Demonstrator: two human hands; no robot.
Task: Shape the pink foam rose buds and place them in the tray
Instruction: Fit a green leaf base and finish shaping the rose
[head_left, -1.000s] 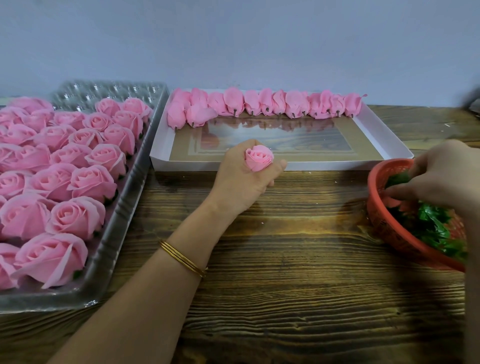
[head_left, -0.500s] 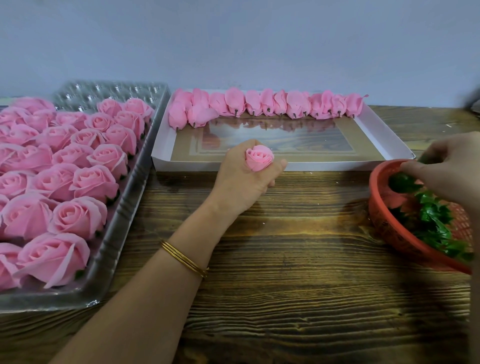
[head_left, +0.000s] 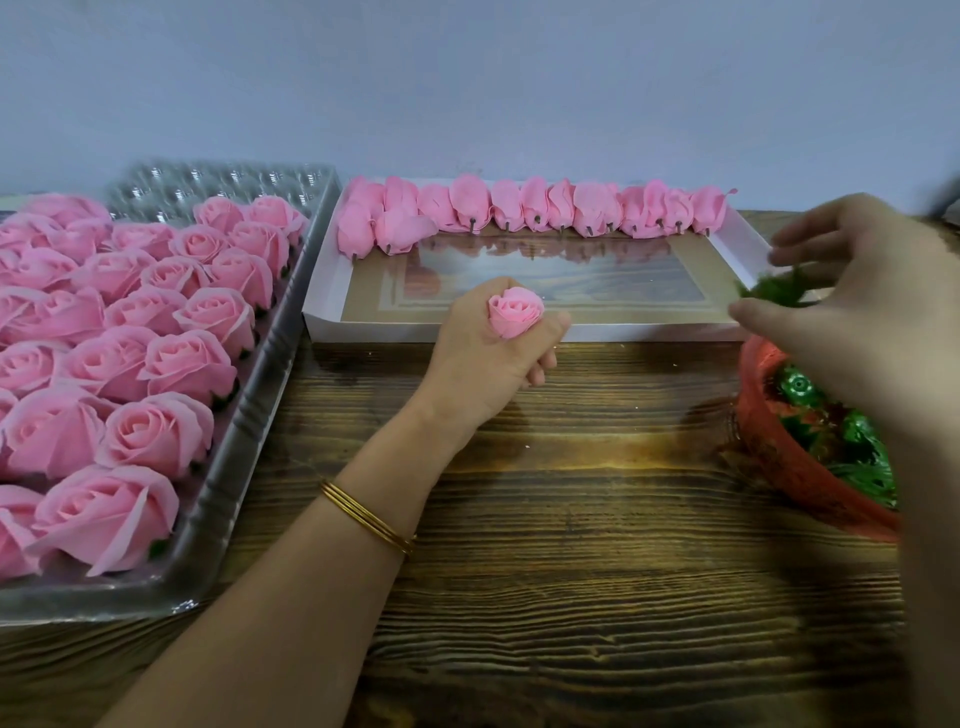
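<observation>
My left hand (head_left: 485, 366) grips a small pink foam rose bud (head_left: 514, 312) upright, its fingers curled round the base, resting on the wooden table in front of the white box lid. My right hand (head_left: 862, 306), blurred, is raised above the red basket and pinches a green leaf piece (head_left: 774, 287) between thumb and fingers. On the left, a clear plastic tray (head_left: 244, 431) holds several opened pink roses (head_left: 156, 431). A row of several closed pink buds (head_left: 535, 210) lies along the far side of the white box lid (head_left: 519, 332).
A red mesh basket (head_left: 789, 467) with green leaf pieces (head_left: 852, 441) stands at the right edge of the table. The far end of the plastic tray shows bare cups (head_left: 223, 179). A pale wall rises behind. Wooden tabletop (head_left: 571, 545) lies between my arms.
My right hand has lifted out of the red basket, up and to the left, bringing a green leaf piece. My left hand and its bud have stayed in place.
</observation>
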